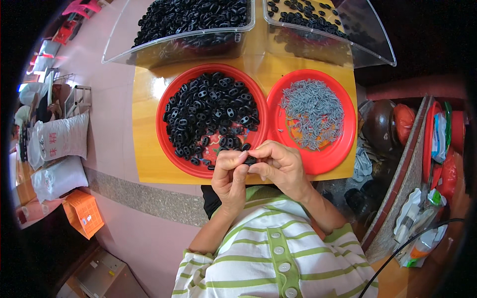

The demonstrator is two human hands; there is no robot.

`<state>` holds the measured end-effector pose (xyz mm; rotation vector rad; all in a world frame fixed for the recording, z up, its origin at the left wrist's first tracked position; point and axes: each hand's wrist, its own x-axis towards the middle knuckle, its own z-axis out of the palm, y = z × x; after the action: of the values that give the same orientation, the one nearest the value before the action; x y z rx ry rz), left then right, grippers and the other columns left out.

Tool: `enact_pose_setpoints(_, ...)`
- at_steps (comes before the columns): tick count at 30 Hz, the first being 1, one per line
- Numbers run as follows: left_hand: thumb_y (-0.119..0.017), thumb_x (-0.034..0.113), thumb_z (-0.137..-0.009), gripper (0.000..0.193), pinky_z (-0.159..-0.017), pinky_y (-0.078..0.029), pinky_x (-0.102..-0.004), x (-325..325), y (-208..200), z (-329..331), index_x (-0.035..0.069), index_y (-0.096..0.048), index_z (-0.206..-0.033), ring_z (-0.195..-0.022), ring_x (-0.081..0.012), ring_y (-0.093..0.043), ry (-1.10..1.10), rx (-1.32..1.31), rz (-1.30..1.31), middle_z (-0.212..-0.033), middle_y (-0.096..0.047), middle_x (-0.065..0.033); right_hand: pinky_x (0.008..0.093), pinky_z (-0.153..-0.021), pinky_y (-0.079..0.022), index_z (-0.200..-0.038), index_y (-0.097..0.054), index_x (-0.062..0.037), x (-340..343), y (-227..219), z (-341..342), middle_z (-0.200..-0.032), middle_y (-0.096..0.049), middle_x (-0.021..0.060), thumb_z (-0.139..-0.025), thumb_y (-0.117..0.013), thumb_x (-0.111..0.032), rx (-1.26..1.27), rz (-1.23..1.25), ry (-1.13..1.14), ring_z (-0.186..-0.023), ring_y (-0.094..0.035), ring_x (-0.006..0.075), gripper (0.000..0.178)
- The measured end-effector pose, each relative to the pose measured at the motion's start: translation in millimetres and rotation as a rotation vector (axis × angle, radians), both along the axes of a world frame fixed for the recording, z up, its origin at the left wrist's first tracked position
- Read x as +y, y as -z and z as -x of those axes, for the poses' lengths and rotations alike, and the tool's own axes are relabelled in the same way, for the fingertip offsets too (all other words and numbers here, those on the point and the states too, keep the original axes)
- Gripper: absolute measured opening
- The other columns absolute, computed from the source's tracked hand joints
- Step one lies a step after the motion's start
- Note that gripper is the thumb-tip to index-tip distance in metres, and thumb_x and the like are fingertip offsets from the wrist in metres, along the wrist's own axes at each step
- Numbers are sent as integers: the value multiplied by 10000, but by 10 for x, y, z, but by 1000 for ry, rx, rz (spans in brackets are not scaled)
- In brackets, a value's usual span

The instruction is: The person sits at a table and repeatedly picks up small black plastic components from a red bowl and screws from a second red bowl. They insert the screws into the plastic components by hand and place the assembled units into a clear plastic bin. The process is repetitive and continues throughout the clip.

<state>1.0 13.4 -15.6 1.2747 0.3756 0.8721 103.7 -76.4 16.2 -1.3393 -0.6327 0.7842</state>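
Above my lap, at the near edge of the table, my two hands meet around one small black oval plastic piece. The fingertips of my left hand pinch it from the left. My right hand closes on it from the right with thumb and forefinger; whether a metal pin is also between those fingers is hidden. Just beyond lies a red round tray heaped with black oval two-holed pieces. Touching it on the right, a smaller red plate holds many thin grey metal pins or screws.
Two clear plastic bins stand at the table's far side: the left bin is piled with black pieces, the right bin holds fewer. White sacks and an orange basket sit on the left. A brown jar stands at right.
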Motion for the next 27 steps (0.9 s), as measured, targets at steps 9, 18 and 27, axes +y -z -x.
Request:
enact_pose_setpoints(9,-577,-9,-872,176,-743,-449,-215,61,-10,-36,4,-601,-1046,-793,-100,-541,44,98,-1,-977,-554,-77,206,-625,-480,-948,-593,4,20,0,-81,-848,-606,26,-834,-666,-50,150,74,-35,-764,-565,44,146)
enact_pose_setpoints(18,-664,-3,-795,185,-586,-449,-257,478,-203,-237,19,-642,-978,-654,-128,-556,-41,665,-459,-829,-573,-65,239,-646,-468,-984,-655,-44,196,-450,-1530,-859,-640,27,-813,-680,-82,-899,167,745,-690,-544,81,178)
enact_pose_setpoints(27,-692,38,-769,181,-620,-455,-302,520,-112,-316,12,-645,-941,-688,-201,-556,-63,776,-619,-798,-555,-95,236,-597,-430,-1006,-665,-74,122,-619,-1825,-840,-618,13,-811,-674,-83,-1183,385,793,-660,-490,79,196)
